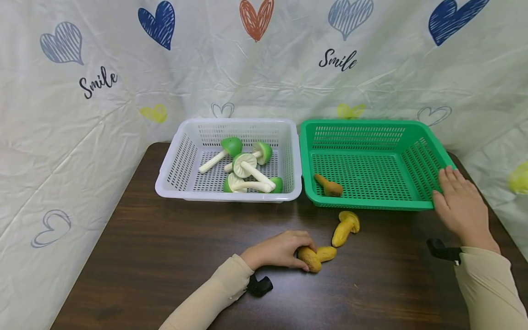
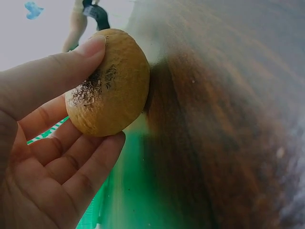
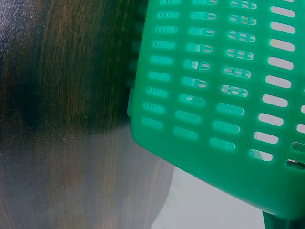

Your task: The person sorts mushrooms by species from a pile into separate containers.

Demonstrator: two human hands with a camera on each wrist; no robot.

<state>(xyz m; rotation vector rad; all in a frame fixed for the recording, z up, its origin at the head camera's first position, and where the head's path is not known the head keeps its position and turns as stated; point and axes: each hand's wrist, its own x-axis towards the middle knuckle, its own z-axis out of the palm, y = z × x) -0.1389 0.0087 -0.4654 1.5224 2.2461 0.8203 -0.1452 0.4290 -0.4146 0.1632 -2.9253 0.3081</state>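
Note:
My left hand (image 1: 284, 249) grips the rounded cap of a yellow toy mushroom (image 1: 309, 260) on the table, its stem pointing right. Up close in the left wrist view, the thumb (image 2: 90, 50) lies on the dark-speckled cap (image 2: 121, 86), with fingers curled behind. Another yellow mushroom (image 1: 345, 228) lies just beyond, before the green basket (image 1: 371, 205). Inside that basket is a brownish-orange mushroom (image 1: 332, 188). My right hand (image 1: 468, 208) rests with extended fingers on the basket's right rim. The right wrist view shows the slotted basket wall (image 3: 205, 157), not the hand.
A white basket (image 1: 231, 197) holding several green-capped mushrooms (image 1: 232, 145) stands against the green basket's left side. Both sit at the back of the dark wooden table (image 1: 165, 256). Behind them hangs a pale cloth (image 1: 288, 73) printed with hearts.

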